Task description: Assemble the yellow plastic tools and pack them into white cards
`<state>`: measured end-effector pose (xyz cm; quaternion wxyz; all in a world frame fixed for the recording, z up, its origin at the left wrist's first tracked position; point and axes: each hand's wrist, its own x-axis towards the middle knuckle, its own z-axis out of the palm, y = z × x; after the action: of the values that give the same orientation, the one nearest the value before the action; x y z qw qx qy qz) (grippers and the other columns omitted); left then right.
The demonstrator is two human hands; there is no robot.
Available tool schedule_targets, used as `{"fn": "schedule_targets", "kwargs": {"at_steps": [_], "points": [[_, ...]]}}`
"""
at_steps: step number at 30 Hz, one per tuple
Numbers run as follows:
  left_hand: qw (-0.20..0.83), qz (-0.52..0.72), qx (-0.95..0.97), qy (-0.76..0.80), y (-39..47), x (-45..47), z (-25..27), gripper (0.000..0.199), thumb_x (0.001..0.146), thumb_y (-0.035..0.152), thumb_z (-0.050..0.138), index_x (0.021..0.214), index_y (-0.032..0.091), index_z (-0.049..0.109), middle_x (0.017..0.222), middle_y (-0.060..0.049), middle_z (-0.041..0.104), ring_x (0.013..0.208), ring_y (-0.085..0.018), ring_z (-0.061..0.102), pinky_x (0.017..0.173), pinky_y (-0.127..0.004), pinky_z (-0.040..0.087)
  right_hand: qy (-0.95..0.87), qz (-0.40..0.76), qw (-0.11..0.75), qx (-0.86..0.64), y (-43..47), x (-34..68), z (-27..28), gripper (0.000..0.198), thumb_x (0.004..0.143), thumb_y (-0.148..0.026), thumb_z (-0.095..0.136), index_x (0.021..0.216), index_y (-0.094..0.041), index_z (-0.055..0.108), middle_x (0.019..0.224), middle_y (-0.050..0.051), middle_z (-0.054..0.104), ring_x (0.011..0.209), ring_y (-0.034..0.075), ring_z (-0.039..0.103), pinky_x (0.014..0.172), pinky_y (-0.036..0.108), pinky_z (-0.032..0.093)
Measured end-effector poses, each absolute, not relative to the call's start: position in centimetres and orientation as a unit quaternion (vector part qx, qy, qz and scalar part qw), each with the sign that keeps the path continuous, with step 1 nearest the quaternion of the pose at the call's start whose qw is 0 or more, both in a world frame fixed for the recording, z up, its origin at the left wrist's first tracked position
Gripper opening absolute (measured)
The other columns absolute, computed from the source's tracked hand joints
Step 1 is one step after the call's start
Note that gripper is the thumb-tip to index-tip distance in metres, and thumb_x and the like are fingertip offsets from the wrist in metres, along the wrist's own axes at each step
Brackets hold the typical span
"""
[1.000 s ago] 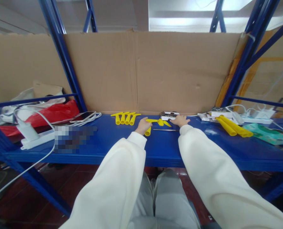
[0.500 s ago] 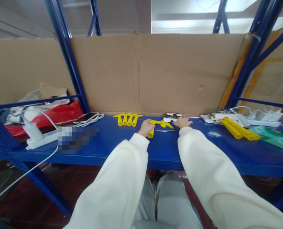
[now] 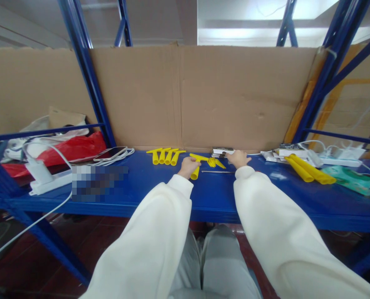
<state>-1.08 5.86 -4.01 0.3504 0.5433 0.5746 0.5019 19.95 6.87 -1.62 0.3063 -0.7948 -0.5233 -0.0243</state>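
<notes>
My left hand point(image 3: 189, 167) is closed around a yellow T-shaped piece point(image 3: 194, 173), a round tube with a flat crossbar on top, resting at the blue shelf. My right hand point(image 3: 238, 158) has its fingers spread, with the fingertips at the right end of a small black-and-white box point(image 3: 221, 152); the tips are partly hidden there. Between the hands lies a little heap of yellow pointed pieces point(image 3: 215, 162). In front of that heap, a thin metal rod point(image 3: 217, 172) runs toward my right wrist. Several yellow T-shaped pieces point(image 3: 165, 157) stand in a row to the left.
Two long yellow tubes point(image 3: 309, 170) lean on boxes at the right, beside a green packet point(image 3: 354, 179) and a power strip point(image 3: 342, 160). At the left are a phone point(image 3: 110, 153), a white power strip point(image 3: 52, 182) and a red bag point(image 3: 69, 148). Cardboard point(image 3: 234, 95) walls the back.
My right hand has shifted slightly left, closer over the small box, which now sits at a slightly different angle. My left hand keeps hold of the T-shaped piece, whose crossbar shows more.
</notes>
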Motion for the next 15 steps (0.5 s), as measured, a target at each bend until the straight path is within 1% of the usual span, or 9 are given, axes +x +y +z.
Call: {"fn": "schedule_targets", "kwargs": {"at_steps": [3, 6, 10, 12, 14, 15], "points": [[0.360, 0.512, 0.529, 0.573, 5.6, -1.1, -3.7, 0.048, 0.059, 0.014, 0.086, 0.105, 0.010, 0.075, 0.095, -0.011, 0.075, 0.094, -0.025, 0.071, 0.079, -0.029, 0.055, -0.514, -0.011, 0.330, -0.792, 6.2, 20.1, -1.3, 0.057, 0.087, -0.052, 0.057, 0.119, -0.007, 0.070, 0.127, 0.030, 0.063, 0.126, 0.043, 0.055, 0.098, 0.060, 0.042], [0.395, 0.534, 0.496, 0.559, 5.3, -1.2, -3.2, 0.051, 0.062, 0.013, 0.085, 0.111, 0.012, 0.072, 0.097, -0.010, 0.075, 0.092, -0.023, 0.071, 0.078, -0.028, 0.054, -0.511, 0.010, 0.349, -0.786, 5.7, 20.1, -0.9, 0.054, 0.088, -0.052, 0.058, 0.115, -0.009, 0.072, 0.122, 0.030, 0.068, 0.121, 0.043, 0.060, 0.096, 0.057, 0.046], [0.431, 0.548, 0.461, 0.548, 5.2, -1.3, -2.9, 0.052, 0.070, 0.006, 0.075, 0.121, 0.011, 0.067, 0.091, -0.007, 0.074, 0.084, -0.018, 0.070, 0.075, -0.026, 0.054, -0.530, 0.030, 0.390, -0.752, 5.7, 20.2, -0.8, 0.048, 0.089, -0.052, 0.058, 0.106, -0.009, 0.074, 0.110, 0.028, 0.072, 0.112, 0.039, 0.067, 0.087, 0.045, 0.053], [0.436, 0.566, 0.440, 0.544, 5.3, -1.3, -2.9, 0.052, 0.072, 0.003, 0.071, 0.123, 0.011, 0.066, 0.084, -0.005, 0.072, 0.080, -0.019, 0.069, 0.074, -0.027, 0.054, -0.549, 0.054, 0.432, -0.714, 5.9, 20.1, -0.9, 0.041, 0.089, -0.049, 0.061, 0.099, -0.011, 0.073, 0.099, 0.023, 0.076, 0.102, 0.034, 0.071, 0.080, 0.038, 0.055], [0.434, 0.612, 0.408, 0.521, 5.6, -1.2, -3.0, 0.052, 0.071, 0.000, 0.068, 0.121, 0.014, 0.068, 0.076, -0.003, 0.070, 0.079, -0.020, 0.069, 0.074, -0.029, 0.055, -0.566, 0.113, 0.476, -0.663, 5.9, 19.8, -1.1, 0.030, 0.088, -0.043, 0.066, 0.094, -0.013, 0.070, 0.085, 0.016, 0.076, 0.084, 0.027, 0.074, 0.069, 0.031, 0.056], [0.429, 0.642, 0.388, 0.504, 5.7, -1.2, -3.0, 0.053, 0.069, -0.001, 0.067, 0.120, 0.015, 0.070, 0.074, -0.002, 0.069, 0.079, -0.021, 0.070, 0.075, -0.030, 0.056, -0.574, 0.150, 0.495, -0.635, 5.8, 19.5, -1.2, 0.026, 0.086, -0.039, 0.069, 0.090, -0.014, 0.068, 0.079, 0.013, 0.075, 0.074, 0.023, 0.072, 0.063, 0.028, 0.055]]}}
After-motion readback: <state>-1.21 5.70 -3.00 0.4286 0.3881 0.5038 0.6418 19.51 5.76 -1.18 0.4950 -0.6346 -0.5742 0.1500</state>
